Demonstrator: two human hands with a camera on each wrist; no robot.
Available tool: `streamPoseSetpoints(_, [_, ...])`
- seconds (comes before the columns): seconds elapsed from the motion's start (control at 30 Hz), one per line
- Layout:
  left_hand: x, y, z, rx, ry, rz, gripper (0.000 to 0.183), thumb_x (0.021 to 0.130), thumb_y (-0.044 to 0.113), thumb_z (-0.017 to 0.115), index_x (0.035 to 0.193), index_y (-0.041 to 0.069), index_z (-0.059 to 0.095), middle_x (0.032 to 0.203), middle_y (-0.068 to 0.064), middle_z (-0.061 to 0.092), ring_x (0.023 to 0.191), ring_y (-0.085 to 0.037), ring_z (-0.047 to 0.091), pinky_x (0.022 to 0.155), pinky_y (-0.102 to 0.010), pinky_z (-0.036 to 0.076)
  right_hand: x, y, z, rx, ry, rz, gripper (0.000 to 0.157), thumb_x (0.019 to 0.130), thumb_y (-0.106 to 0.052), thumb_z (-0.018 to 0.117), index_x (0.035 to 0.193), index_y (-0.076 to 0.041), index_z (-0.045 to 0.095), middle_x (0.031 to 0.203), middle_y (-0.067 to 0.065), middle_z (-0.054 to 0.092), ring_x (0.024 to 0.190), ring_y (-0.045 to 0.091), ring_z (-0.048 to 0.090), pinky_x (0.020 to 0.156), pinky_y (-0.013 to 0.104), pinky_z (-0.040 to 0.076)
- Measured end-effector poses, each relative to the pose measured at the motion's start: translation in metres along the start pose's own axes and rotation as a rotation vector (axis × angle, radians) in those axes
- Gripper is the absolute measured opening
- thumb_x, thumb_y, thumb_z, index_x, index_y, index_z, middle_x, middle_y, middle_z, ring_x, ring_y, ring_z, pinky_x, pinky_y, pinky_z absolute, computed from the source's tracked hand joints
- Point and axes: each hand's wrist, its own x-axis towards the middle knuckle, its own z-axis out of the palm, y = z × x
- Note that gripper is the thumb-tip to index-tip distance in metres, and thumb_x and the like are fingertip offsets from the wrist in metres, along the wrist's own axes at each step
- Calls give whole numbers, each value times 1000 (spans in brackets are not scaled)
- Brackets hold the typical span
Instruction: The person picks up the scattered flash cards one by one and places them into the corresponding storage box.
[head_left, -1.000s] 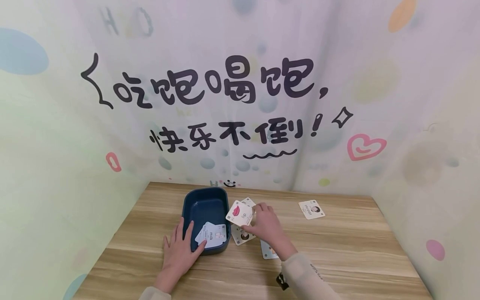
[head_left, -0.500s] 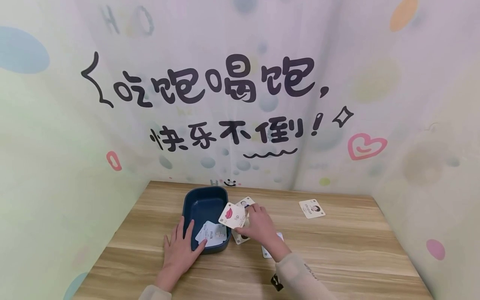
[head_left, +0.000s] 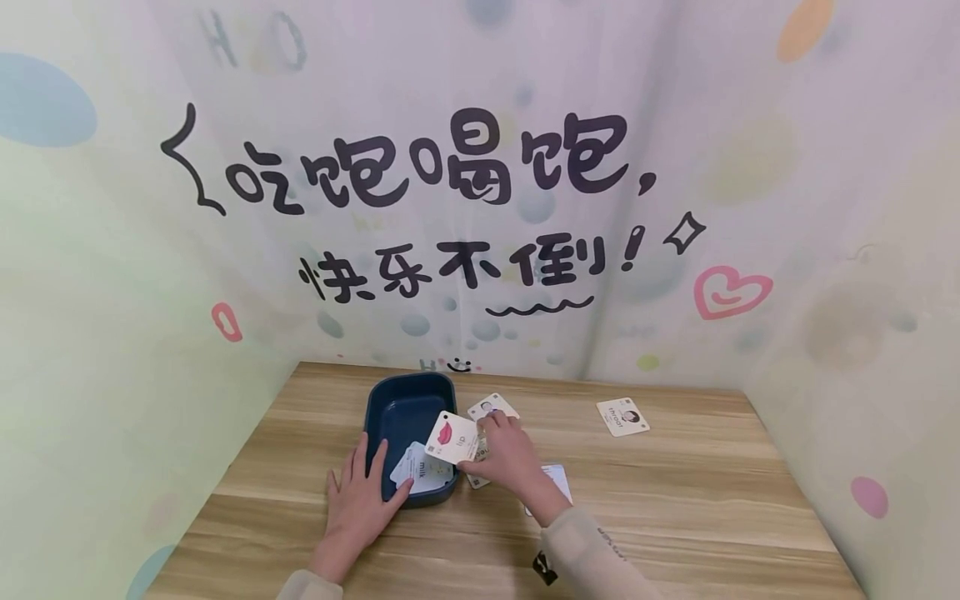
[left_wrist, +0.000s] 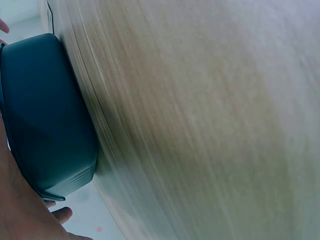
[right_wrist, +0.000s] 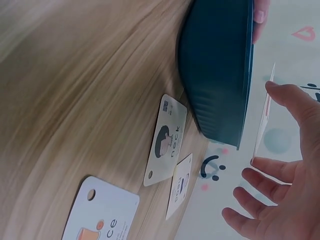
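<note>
My right hand (head_left: 510, 454) pinches a white flash card with red lips (head_left: 450, 437) by its right edge, above the right side of a dark blue plastic box (head_left: 411, 382). The right wrist view shows that card (right_wrist: 264, 117) edge-on between thumb and fingers, raised over the rim. My left hand (head_left: 360, 504) rests with spread fingers over the box's near left rim. Several cards, the top one reading "milk" (head_left: 422, 471), lie in the near end of the box. Beside the box on the table lie a "neck" card (right_wrist: 167, 140) and a "head" card (right_wrist: 179, 186).
A pale blue-edged card (head_left: 557, 482), reading "...ice" in the right wrist view, lies partly behind my right forearm. A "throat" card (head_left: 622, 417) lies farther right on the wooden table (head_left: 697, 500). A small black-and-white item (head_left: 545, 568) shows by the right sleeve. A printed curtain hangs behind.
My right hand has moved left with the lips card, from beside the box to over its right rim. The left hand and the box have stayed put.
</note>
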Motion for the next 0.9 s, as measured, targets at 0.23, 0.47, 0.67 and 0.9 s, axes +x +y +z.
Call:
streamPoseSetpoints(0.23, [0,-1,0,-5,8,6,84,88,60,63,153,13,39,164,-20,20,146,-46,29,111,-78,19,2,-5,5,-12,-20,-7,80,72,-56,82,129,-2,62,131,15,59,116,32,55,102,47,50])
streamPoseSetpoints(0.47, [0,0,0,-1,18,8,83,88,60,62,153,13,39,164,-20,21,145,-45,30,111,-78,20,2,-10,9,-28,-37,-4,79,72,-56,83,129,-5,62,135,14,58,117,30,55,101,46,52])
streamPoseSetpoints(0.67, [0,1,-1,7,2,2,85,88,62,62,154,13,37,165,-20,19,147,-45,28,112,-78,18,1,-13,13,-63,-34,-33,80,71,-58,82,128,-5,63,131,13,59,114,30,56,99,45,51])
streamPoseSetpoints(0.9, [-1,0,-2,7,-5,6,85,89,63,60,154,14,37,165,-20,19,146,-45,29,112,-77,19,0,-17,16,-84,-38,-58,79,71,-57,83,127,-4,63,128,13,59,113,29,55,99,46,51])
